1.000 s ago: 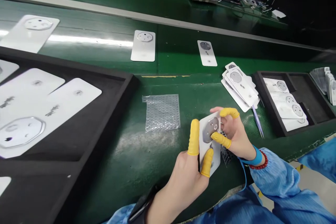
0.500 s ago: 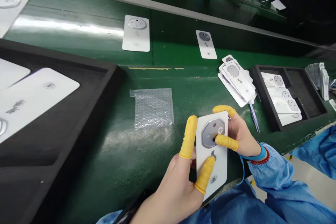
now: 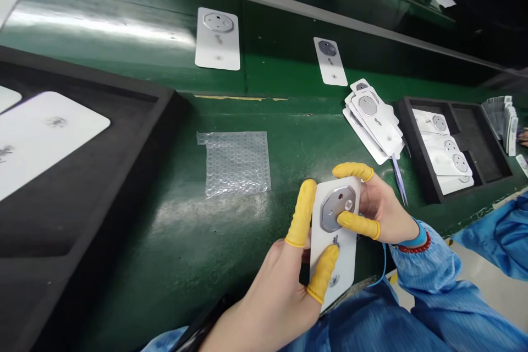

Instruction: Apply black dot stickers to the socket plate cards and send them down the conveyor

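A white rectangular panel (image 3: 344, 256) with a grey octagonal plate near its top and dark print below is tilted up near the table's front edge. My left hand (image 3: 284, 280), with yellow finger cots, grips its left side, the thumb over the printed front. My right hand (image 3: 383, 206) pinches the upper right, thumb on the grey plate's lower edge and forefinger at the top corner. The other fingers of both hands are partly hidden behind the panel. To the left lies a piece of bubble wrap (image 3: 238, 164). Purple tweezers (image 3: 398, 180) lie beyond my right hand.
A loose stack of similar panels (image 3: 377, 121) lies beside a black tray (image 3: 429, 181) holding more. Single panels (image 3: 217, 47) rest on the green surface behind. A large black tray (image 3: 136, 137) fills the left. Another person's blue sleeve (image 3: 495, 236) shows at right.
The camera view has shifted slightly, so the background sits a little higher. Both hands keep their hold on the panel, its tilt nearly unchanged. The right thumb stays on the grey plate.
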Motion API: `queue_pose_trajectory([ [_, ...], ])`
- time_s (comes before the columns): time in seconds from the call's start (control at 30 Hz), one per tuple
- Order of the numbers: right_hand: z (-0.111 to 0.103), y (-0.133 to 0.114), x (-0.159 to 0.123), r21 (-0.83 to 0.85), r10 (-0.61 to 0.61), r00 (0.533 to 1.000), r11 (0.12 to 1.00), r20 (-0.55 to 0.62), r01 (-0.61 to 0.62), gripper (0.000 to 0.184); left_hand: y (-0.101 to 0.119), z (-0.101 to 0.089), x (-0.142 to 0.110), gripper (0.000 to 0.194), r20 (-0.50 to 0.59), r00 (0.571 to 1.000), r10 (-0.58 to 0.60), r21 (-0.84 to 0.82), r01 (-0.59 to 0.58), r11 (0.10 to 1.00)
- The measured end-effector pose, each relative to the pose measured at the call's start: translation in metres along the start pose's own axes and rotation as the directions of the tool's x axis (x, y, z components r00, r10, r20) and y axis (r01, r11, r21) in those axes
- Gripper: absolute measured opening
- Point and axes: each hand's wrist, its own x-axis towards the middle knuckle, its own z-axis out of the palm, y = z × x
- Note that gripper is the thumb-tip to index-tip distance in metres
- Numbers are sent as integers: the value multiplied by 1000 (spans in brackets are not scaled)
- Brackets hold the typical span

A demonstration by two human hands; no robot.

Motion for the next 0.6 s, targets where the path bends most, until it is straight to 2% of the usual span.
queue_pose_trajectory([
  [0.1,3,1,1,-57,-24,997,998,-69,20,43,2,1,5,18,-12,999,-46,-64,45,997],
  [0.2,6,5,5,-51,-47,990,998,-129,41,42,4,2,9,6,-72,992,-108,-114,100,988],
  [0.4,-3,11,11,130,13,1000,991,-15,-10,50,10,0,13,8,-100,983,-155,-138,140,980],
  [0.6,-3,10,6,120,14,1000,993,-7,-13,54,11,-1,11,9,-83,982,-172,-135,160,978],
])
